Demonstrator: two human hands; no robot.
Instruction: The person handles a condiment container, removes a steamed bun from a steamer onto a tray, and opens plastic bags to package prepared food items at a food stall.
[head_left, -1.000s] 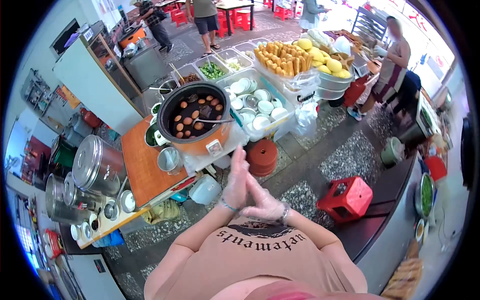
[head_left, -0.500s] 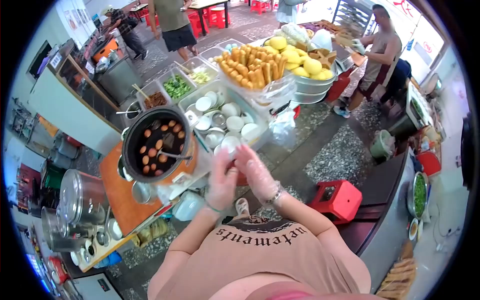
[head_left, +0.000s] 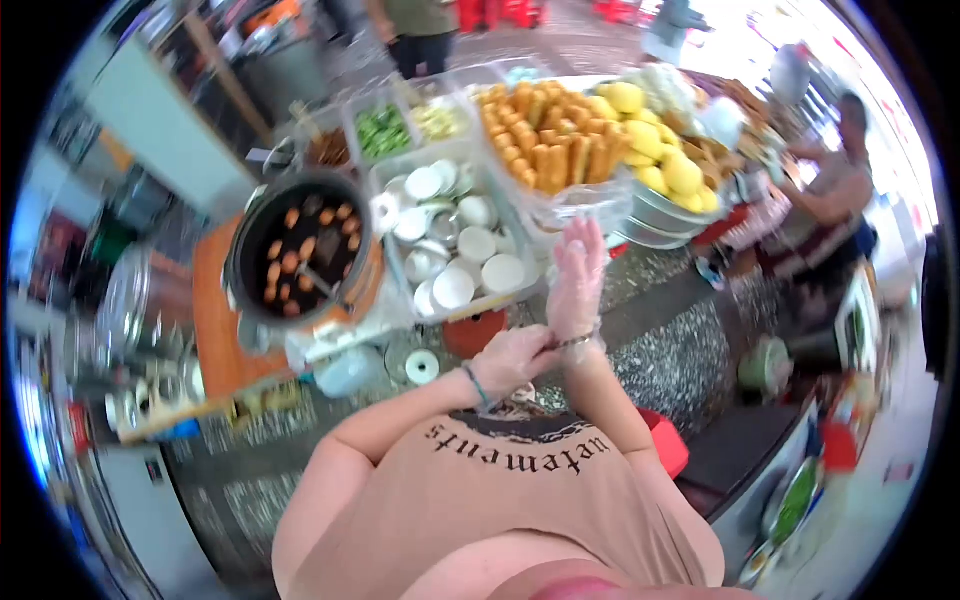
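Both my hands wear clear plastic gloves. My left hand [head_left: 510, 360] reaches across to my right wrist, its fingers closed on the cuff of the right glove beside a bracelet [head_left: 575, 341]. My right hand [head_left: 577, 278] is raised with its fingers stretched upward and holds nothing. Just behind it is a plastic-lined heap of fried dough sticks [head_left: 565, 135]. Left of my hands stands a clear bin [head_left: 398, 290] of small white dishes [head_left: 454, 287]. Farther left, a big pot [head_left: 236, 262] holds brown eggs [head_left: 292, 262] in dark liquid, with a ladle handle in it.
Tubs of chopped greens [head_left: 382, 132] and pale chopped pieces [head_left: 437, 122] line the back. Yellow buns [head_left: 683, 173] fill a steamer [head_left: 655, 217] at the right. Another person [head_left: 835, 190] works beyond it. A red stool [head_left: 665, 445] stands by my right arm.
My hands were held up side by side. The left has dropped to the right wrist and grips there, while the right has risen rightward. The view has turned, shifting the counter.
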